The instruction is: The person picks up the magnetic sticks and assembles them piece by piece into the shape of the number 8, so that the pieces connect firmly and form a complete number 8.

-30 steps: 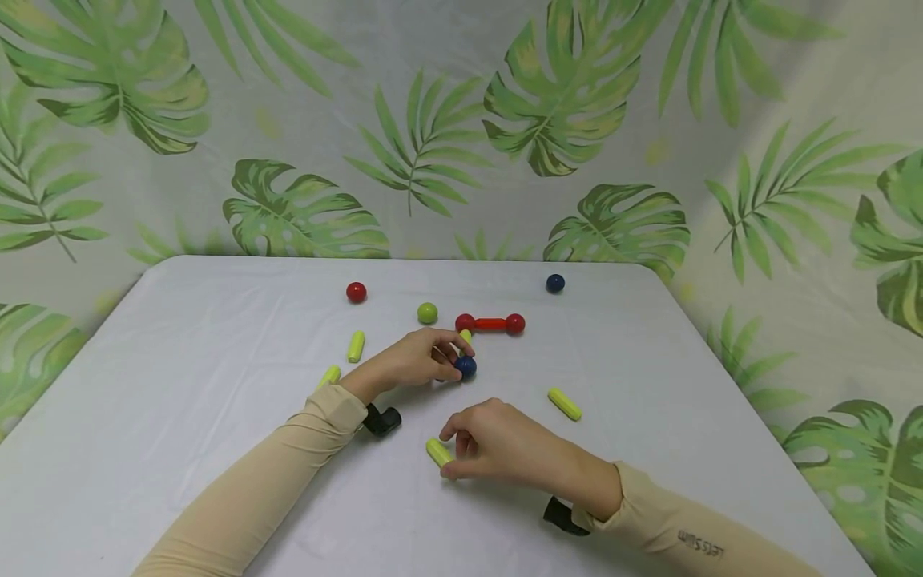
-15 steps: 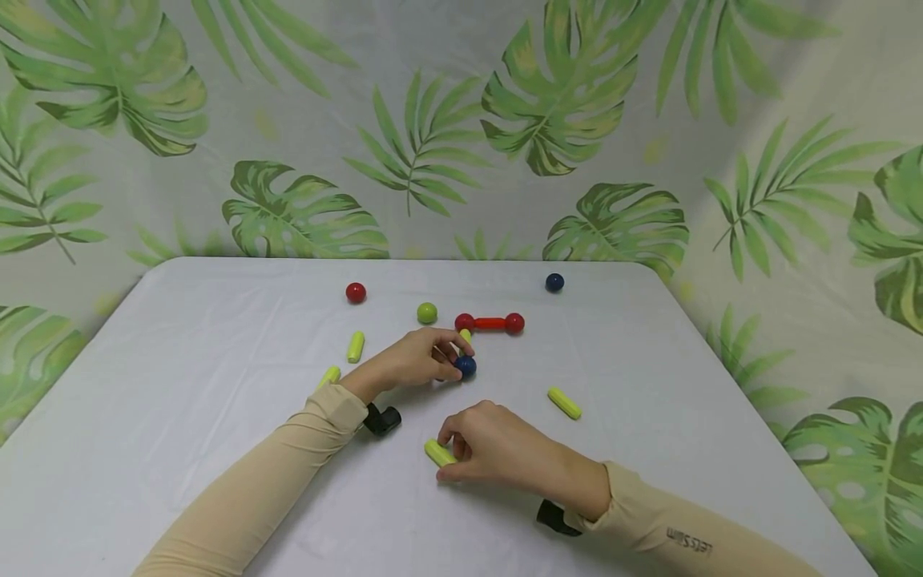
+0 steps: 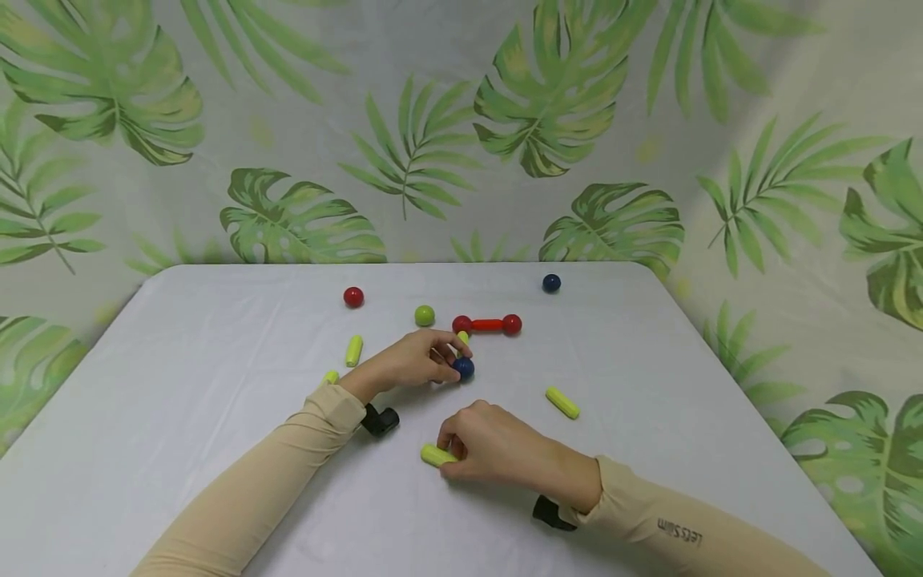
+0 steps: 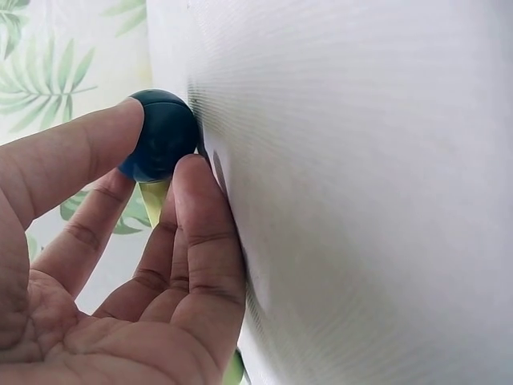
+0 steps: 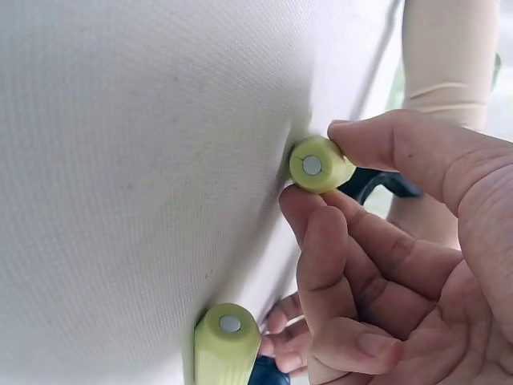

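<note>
My left hand (image 3: 409, 361) pinches a dark blue ball (image 3: 465, 369) low at the table; in the left wrist view the thumb presses one side of the same ball (image 4: 163, 132). A yellow-green stick (image 3: 463, 340) runs from the ball toward a red ball (image 3: 461, 324), partly hidden by my fingers. That red ball sits at one end of a red stick (image 3: 487, 325), with another red ball (image 3: 512, 324) at its other end. Closer to me, my right hand (image 3: 497, 445) grips a loose yellow-green stick (image 3: 435, 456) between thumb and fingers. A round silvery disc (image 5: 312, 165) shows at its end.
Loose yellow-green sticks lie at right (image 3: 562, 402) and left (image 3: 354, 351), another partly behind the left sleeve (image 3: 331, 377). A red ball (image 3: 353, 297), a green ball (image 3: 425, 316) and a blue ball (image 3: 551, 283) sit toward the back of the white table (image 3: 216, 320).
My right hand has shifted slightly left and closed in on its yellow-green stick, which has turned to lie more sideways. The left hand keeps its hold on the blue ball.
</note>
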A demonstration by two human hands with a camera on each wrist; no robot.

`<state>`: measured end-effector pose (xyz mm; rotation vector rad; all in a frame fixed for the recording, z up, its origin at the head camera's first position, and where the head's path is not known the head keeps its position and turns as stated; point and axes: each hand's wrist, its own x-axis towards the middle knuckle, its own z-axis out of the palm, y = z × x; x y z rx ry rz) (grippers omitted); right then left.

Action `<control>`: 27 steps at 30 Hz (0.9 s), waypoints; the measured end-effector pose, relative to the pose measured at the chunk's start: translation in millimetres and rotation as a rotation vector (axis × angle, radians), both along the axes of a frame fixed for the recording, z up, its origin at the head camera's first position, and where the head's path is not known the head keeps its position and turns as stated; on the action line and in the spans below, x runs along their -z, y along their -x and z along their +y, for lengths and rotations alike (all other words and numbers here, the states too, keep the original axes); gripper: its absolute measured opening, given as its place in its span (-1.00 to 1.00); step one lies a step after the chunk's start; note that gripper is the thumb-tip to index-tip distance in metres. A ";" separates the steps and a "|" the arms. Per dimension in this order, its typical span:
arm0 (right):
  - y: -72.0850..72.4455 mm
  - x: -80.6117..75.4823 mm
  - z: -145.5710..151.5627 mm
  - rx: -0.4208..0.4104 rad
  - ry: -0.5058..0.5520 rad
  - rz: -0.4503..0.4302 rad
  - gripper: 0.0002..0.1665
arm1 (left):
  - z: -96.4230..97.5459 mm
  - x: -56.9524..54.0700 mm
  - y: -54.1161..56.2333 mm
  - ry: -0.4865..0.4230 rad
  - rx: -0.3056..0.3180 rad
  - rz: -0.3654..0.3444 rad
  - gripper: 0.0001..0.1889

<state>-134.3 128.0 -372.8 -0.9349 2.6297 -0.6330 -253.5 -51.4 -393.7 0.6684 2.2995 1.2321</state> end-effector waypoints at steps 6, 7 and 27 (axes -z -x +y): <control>3.7 -4.9 8.1 0.004 0.023 0.017 -0.88 | -0.5 -0.3 -1.0 0.006 -0.007 -0.003 -0.68; 4.5 -6.4 10.3 0.006 0.031 0.026 -0.87 | -0.6 -0.3 -1.2 0.005 -0.008 -0.002 -0.68; 51.4 -28.2 64.6 0.204 0.008 0.101 -0.79 | 0.6 0.6 -0.1 -0.004 -0.002 -0.007 -0.68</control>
